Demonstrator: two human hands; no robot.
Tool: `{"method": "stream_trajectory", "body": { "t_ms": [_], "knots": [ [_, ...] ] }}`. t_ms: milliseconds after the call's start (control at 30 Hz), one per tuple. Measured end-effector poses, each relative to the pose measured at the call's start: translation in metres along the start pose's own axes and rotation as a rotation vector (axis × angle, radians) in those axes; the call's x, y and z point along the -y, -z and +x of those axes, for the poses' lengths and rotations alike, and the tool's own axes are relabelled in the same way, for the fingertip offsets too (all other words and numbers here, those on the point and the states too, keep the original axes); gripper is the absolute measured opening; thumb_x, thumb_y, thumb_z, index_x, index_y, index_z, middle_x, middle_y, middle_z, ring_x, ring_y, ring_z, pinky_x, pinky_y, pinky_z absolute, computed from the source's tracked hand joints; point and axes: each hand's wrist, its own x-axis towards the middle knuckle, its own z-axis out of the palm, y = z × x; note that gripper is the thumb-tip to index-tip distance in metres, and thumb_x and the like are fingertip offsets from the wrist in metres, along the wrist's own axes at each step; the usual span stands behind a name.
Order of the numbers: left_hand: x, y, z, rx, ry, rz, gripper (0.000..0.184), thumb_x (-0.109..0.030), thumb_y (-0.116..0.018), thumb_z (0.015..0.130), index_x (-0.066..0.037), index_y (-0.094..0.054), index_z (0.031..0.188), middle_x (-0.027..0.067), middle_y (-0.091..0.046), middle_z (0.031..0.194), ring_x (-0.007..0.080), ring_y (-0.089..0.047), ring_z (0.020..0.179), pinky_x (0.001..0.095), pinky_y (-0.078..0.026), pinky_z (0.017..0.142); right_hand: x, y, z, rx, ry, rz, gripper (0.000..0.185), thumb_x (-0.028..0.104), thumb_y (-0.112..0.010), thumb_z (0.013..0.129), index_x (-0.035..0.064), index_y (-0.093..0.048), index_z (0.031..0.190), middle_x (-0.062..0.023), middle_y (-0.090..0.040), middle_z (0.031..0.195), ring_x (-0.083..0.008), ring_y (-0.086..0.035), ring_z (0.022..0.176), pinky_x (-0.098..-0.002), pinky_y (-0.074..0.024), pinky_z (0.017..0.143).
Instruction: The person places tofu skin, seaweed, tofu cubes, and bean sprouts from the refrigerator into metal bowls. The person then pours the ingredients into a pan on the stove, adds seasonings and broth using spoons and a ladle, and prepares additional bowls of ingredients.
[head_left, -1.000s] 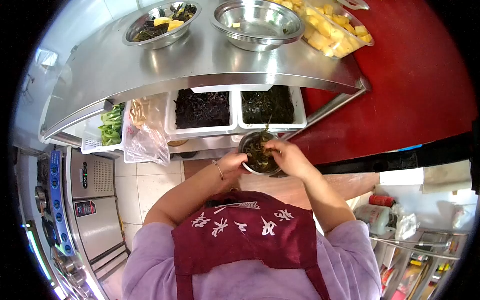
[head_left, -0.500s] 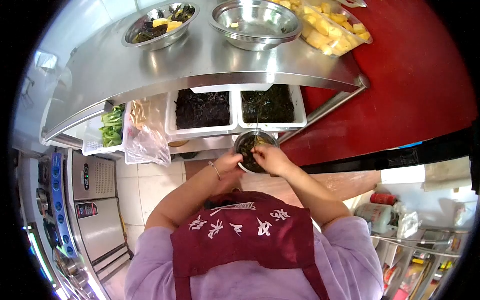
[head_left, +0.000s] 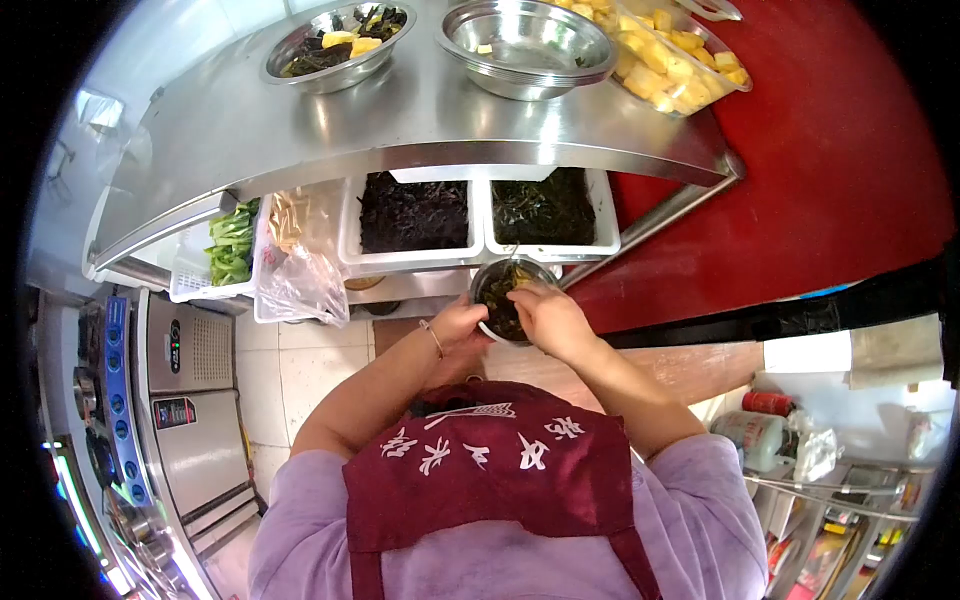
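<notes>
A small metal bowl [head_left: 478,281] sits just in front of the lower shelf, holding dark green strands [head_left: 498,290] that look like seaweed, with some yellowish bits. Around its near left rim my left hand [head_left: 461,325] is closed, thumb on top. Over the bowl's right side reaches my right hand [head_left: 552,318], its fingers bent together at the strands; what lies between the fingertips is hidden. Right behind the bowl stands a white tub [head_left: 604,215] of dark green seaweed [head_left: 540,210]. Beside it, another white tub [head_left: 350,225] holds blackish strands [head_left: 413,212].
Above, a steel shelf [head_left: 400,120] juts out, carrying a bowl of dark food and yellow chunks [head_left: 338,50], stacked metal bowls [head_left: 530,45] and a clear container of yellow chunks [head_left: 680,70]. Leafy greens [head_left: 231,243] and a plastic bag [head_left: 300,285] are left. A red surface [head_left: 820,150] lies right.
The view has shifted slightly, so the shelf and tubs sit a little further right. My right fingers have moved slightly to the right over the bowl; my left hand still holds its rim.
</notes>
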Motion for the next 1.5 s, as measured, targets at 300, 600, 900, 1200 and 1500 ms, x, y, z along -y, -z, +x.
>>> {"method": "stream_trajectory", "body": {
  "t_ms": [300,600,900,1200,1500],
  "knots": [
    [-0.001,0.007,-0.002,-0.065,0.067,0.110,0.040,0.000,-0.048,0.077,0.000,-0.044,0.117,0.0144,-0.057,0.099,0.0253,-0.061,0.085,0.0408,-0.055,0.071,-0.033,-0.053,0.033,-0.019,-1.061,1.300,0.031,0.016,-0.061,0.085,0.0022,-0.055,0.112,0.0039,-0.053,0.073,-0.0048,-0.043,0.056,-0.0188,-0.0358,0.046],
    [0.000,0.015,-0.004,-0.123,0.033,0.155,0.042,-0.002,-0.050,0.077,0.000,-0.039,0.118,0.0148,-0.056,0.097,0.0251,-0.061,0.083,0.0405,-0.056,0.067,-0.019,-0.039,0.043,-0.034,-1.049,1.463,0.013,0.014,-0.059,0.087,0.0058,-0.054,0.096,0.0013,-0.055,0.079,-0.0064,-0.044,0.059,-0.0187,-0.0348,0.048],
    [-0.008,-0.002,-0.010,-0.184,0.032,0.114,0.041,-0.001,-0.050,0.078,0.007,-0.037,0.115,0.0196,-0.056,0.097,0.0271,-0.062,0.083,0.0421,-0.056,0.069,-0.031,-0.033,0.039,-0.124,-0.993,1.368,0.004,0.007,-0.052,0.085,0.0075,-0.053,0.081,-0.0011,-0.055,0.068,-0.0091,-0.047,0.055,-0.0208,-0.0360,0.049],
    [-0.021,-0.012,-0.012,-0.094,0.083,0.189,0.053,-0.001,-0.048,0.079,0.001,-0.026,0.128,0.0185,-0.053,0.108,0.0282,-0.060,0.091,0.0428,-0.055,0.075,-0.028,-0.018,0.047,-0.221,-1.028,1.337,0.011,0.008,-0.050,0.085,0.0099,-0.051,0.074,0.0007,-0.051,0.061,-0.0074,-0.041,0.050,-0.0214,-0.0293,0.043],
    [-0.025,-0.022,-0.018,-0.070,0.034,0.145,0.046,-0.005,-0.051,0.078,0.004,-0.039,0.121,0.0096,-0.052,0.099,0.0169,-0.053,0.085,0.0312,-0.048,0.076,-0.039,-0.015,0.049,-0.304,-1.050,1.220,0.010,0.006,-0.050,0.086,0.0109,-0.059,0.083,0.0051,-0.047,0.063,-0.0038,-0.031,0.044,-0.0210,-0.0240,0.039]
  ]
}}
